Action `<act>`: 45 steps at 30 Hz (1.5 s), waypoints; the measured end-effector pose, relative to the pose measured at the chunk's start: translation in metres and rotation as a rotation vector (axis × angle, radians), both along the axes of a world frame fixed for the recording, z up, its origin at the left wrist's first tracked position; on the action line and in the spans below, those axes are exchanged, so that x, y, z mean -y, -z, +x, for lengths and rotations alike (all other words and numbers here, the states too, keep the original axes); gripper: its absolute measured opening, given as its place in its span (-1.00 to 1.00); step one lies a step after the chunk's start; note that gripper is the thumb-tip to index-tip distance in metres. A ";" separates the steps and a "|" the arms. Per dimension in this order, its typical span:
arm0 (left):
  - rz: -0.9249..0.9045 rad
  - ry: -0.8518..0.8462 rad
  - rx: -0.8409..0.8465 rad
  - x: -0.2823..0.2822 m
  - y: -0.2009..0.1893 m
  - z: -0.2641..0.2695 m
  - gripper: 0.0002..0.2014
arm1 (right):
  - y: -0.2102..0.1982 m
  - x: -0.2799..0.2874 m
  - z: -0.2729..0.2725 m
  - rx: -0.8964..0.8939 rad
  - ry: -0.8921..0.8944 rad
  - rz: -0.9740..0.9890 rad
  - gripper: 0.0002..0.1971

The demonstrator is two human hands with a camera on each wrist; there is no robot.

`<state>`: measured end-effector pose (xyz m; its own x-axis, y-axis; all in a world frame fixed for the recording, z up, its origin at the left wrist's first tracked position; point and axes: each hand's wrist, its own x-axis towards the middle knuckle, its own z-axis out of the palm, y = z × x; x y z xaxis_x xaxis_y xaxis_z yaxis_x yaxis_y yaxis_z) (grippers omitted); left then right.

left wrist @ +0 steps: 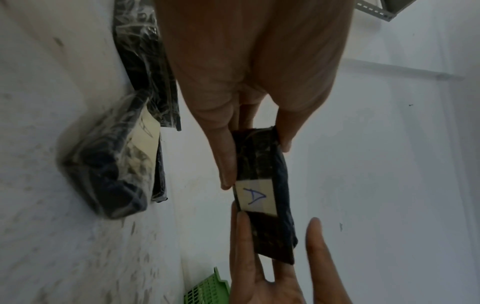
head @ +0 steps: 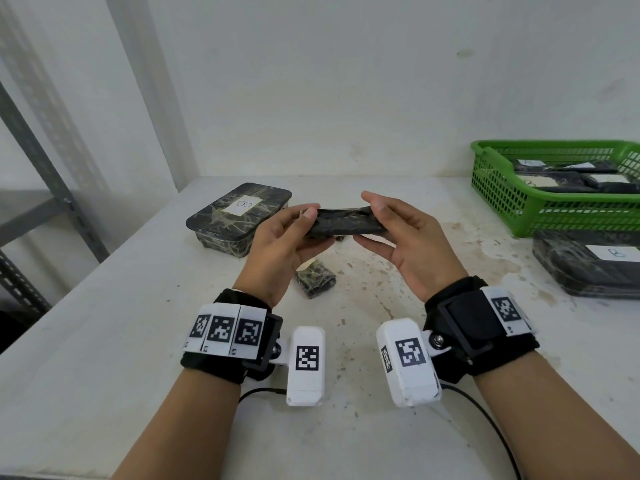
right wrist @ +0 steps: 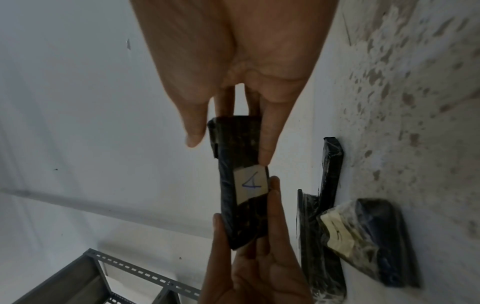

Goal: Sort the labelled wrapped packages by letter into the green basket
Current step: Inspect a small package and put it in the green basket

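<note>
Overhead, the left hand (head: 277, 244) and right hand (head: 405, 237) hold one dark wrapped package (head: 348, 223) between them above the table (head: 104, 341), each pinching an end between thumb and fingers; a small package (head: 316, 278) lies on the table below the hands; a flat box (head: 239, 216) labelled B sits behind the left hand; the green basket (head: 554, 209) stands at the right rear with several labelled packages inside, resting on another box (head: 588, 268) marked B.

From the left wrist, the left hand (left wrist: 246, 72) grips the near end of the package (left wrist: 262, 164), whose white label (left wrist: 255, 197) reads A; the right hand (left wrist: 272, 283) takes the far end, one finger straight and clear of it; the small package (left wrist: 109, 168) lies to the left, blurred; a corner of the basket (left wrist: 207, 288) shows below.

From the right wrist, the right hand (right wrist: 233, 61) pinches the package (right wrist: 239, 148) by its near end; the left hand (right wrist: 254, 267) clasps the far end, its thumb beside the label (right wrist: 250, 183); the small package (right wrist: 363, 236) and box (right wrist: 322, 236) lie to the right on the table.
</note>
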<state>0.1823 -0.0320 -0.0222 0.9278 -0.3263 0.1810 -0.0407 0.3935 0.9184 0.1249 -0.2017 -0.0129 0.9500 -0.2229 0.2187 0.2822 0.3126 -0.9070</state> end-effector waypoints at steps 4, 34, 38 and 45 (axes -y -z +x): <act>-0.015 -0.021 0.010 0.000 0.000 -0.001 -0.81 | 0.001 0.001 0.000 -0.001 0.003 -0.013 -0.78; 0.044 0.062 0.048 0.001 0.000 -0.007 -0.84 | 0.005 -0.004 -0.001 -0.007 0.065 -0.135 -0.86; 0.028 0.020 0.082 -0.001 -0.002 -0.007 -0.85 | 0.001 -0.003 -0.002 -0.009 -0.032 -0.107 -0.86; 0.016 0.033 0.063 0.001 -0.002 -0.008 -0.85 | 0.004 -0.004 -0.001 0.018 0.040 -0.149 -0.82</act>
<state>0.1744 -0.0326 -0.0206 0.9034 -0.3599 0.2332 -0.0859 0.3809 0.9206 0.1240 -0.1978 -0.0172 0.9367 -0.2242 0.2689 0.3081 0.1636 -0.9372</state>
